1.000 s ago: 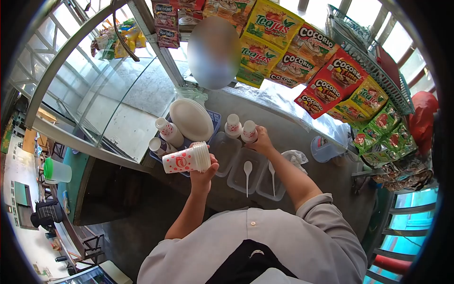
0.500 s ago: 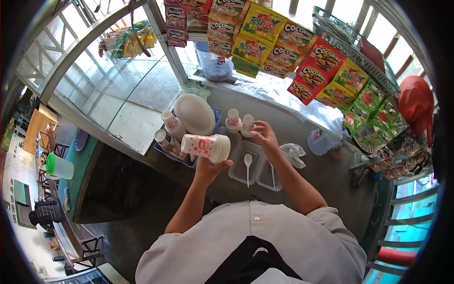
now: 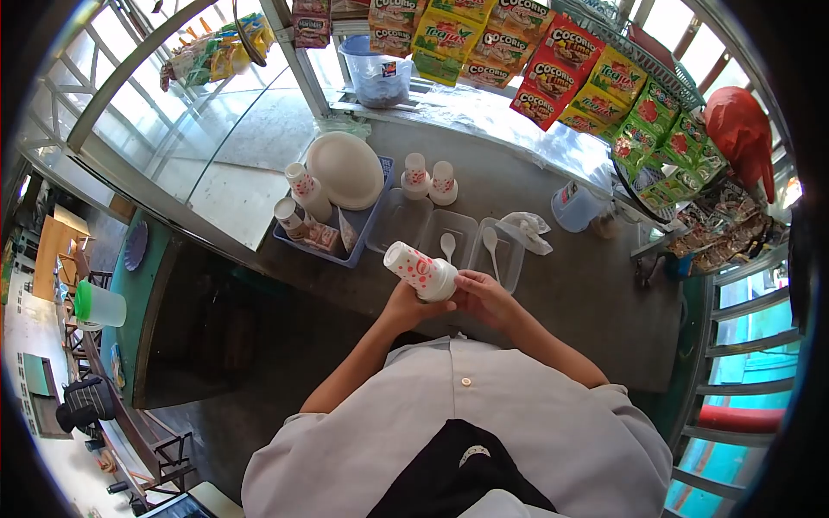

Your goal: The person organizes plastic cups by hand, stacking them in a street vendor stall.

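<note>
My left hand [image 3: 413,307] is wrapped round a stack of white paper cups [image 3: 418,269] with red dots, tilted on its side in front of my chest. At the rim end of that stack, my right hand [image 3: 485,298] pinches the edge with thumb and fingers. Beyond them, two short groups of dotted cups, the left cups [image 3: 415,177] and the right cups [image 3: 443,185], stand upside down on the counter. Clear plastic tubs lie between; a white spoon [image 3: 448,246] rests in the middle tub [image 3: 467,226] and another spoon [image 3: 491,250] in the right one.
A blue basket [image 3: 353,256] on the left holds more cups, packets and pale oval plates [image 3: 345,171]. A crumpled plastic bag [image 3: 527,231] and a translucent container [image 3: 577,207] sit to the right. Drink sachets [image 3: 553,73] hang above the counter's far side.
My right hand has come back from the cups on the counter to the held stack's rim. My left hand has shifted right with the stack. The view has tilted slightly downward.
</note>
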Demonstrator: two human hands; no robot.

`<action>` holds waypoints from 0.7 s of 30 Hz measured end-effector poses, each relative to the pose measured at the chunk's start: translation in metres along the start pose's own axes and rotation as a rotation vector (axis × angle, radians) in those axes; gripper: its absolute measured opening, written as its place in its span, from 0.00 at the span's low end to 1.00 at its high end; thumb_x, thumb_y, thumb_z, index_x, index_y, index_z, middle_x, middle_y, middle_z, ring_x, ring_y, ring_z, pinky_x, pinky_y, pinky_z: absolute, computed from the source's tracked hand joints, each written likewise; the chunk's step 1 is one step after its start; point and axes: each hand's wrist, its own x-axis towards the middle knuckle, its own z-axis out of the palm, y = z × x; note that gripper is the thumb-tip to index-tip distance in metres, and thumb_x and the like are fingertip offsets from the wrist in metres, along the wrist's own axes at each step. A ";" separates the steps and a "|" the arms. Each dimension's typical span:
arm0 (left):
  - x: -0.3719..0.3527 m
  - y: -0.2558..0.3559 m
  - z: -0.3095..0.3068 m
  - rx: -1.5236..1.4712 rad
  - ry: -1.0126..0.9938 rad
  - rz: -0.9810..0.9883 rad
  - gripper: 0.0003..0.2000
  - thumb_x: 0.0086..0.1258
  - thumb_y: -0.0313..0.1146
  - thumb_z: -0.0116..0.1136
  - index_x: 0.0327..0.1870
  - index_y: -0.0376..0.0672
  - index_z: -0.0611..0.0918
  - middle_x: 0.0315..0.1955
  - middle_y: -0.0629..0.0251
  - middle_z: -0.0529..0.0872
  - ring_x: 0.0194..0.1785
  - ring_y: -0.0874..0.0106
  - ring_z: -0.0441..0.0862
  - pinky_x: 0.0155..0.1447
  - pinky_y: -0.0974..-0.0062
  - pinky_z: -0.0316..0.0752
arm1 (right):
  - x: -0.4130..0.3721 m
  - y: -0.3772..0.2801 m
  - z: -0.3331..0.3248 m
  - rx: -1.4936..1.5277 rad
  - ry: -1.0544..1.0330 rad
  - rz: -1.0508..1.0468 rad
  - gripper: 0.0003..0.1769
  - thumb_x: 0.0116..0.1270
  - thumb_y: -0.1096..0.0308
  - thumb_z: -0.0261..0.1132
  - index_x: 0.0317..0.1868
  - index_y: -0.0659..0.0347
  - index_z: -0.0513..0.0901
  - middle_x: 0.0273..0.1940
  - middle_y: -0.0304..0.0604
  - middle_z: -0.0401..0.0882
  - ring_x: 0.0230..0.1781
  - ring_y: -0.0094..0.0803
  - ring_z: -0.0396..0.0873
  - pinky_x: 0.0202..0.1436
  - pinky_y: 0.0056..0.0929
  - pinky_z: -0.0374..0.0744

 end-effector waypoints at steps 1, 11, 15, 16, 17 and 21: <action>-0.003 -0.006 -0.003 -0.016 -0.030 -0.041 0.32 0.51 0.31 0.76 0.59 0.38 0.74 0.48 0.64 0.81 0.54 0.72 0.79 0.59 0.73 0.73 | -0.004 0.004 0.004 0.023 0.006 0.007 0.17 0.72 0.60 0.61 0.54 0.63 0.76 0.48 0.44 0.81 0.49 0.32 0.81 0.56 0.35 0.78; -0.032 0.009 -0.029 0.022 -0.238 -0.011 0.38 0.52 0.36 0.76 0.64 0.38 0.69 0.52 0.61 0.80 0.56 0.69 0.78 0.61 0.70 0.72 | -0.031 0.059 0.051 0.175 0.188 -0.110 0.16 0.71 0.59 0.62 0.51 0.61 0.77 0.46 0.42 0.82 0.45 0.29 0.82 0.51 0.31 0.78; -0.062 0.013 -0.052 0.078 -0.194 0.002 0.32 0.50 0.37 0.77 0.57 0.38 0.75 0.47 0.62 0.84 0.51 0.70 0.82 0.58 0.71 0.75 | -0.026 0.096 0.072 0.230 0.160 -0.164 0.15 0.70 0.59 0.64 0.50 0.60 0.78 0.45 0.41 0.82 0.45 0.29 0.82 0.50 0.30 0.78; -0.072 0.013 -0.061 0.067 -0.166 0.003 0.33 0.51 0.38 0.76 0.57 0.37 0.75 0.47 0.62 0.83 0.52 0.70 0.81 0.58 0.71 0.75 | -0.022 0.104 0.082 0.226 0.154 -0.161 0.15 0.70 0.59 0.64 0.49 0.59 0.78 0.44 0.41 0.83 0.44 0.28 0.82 0.49 0.29 0.78; -0.083 0.011 -0.071 0.057 -0.136 0.003 0.33 0.51 0.39 0.75 0.58 0.37 0.75 0.47 0.62 0.83 0.52 0.70 0.81 0.58 0.71 0.74 | -0.017 0.112 0.092 0.222 0.147 -0.156 0.14 0.70 0.60 0.64 0.49 0.59 0.78 0.43 0.40 0.83 0.44 0.28 0.82 0.49 0.29 0.79; -0.120 -0.009 -0.110 0.033 -0.065 -0.021 0.30 0.53 0.39 0.74 0.57 0.37 0.76 0.46 0.63 0.83 0.49 0.73 0.82 0.55 0.73 0.76 | 0.004 0.145 0.137 0.203 0.207 -0.147 0.13 0.69 0.61 0.64 0.48 0.59 0.78 0.42 0.39 0.83 0.42 0.27 0.82 0.47 0.28 0.79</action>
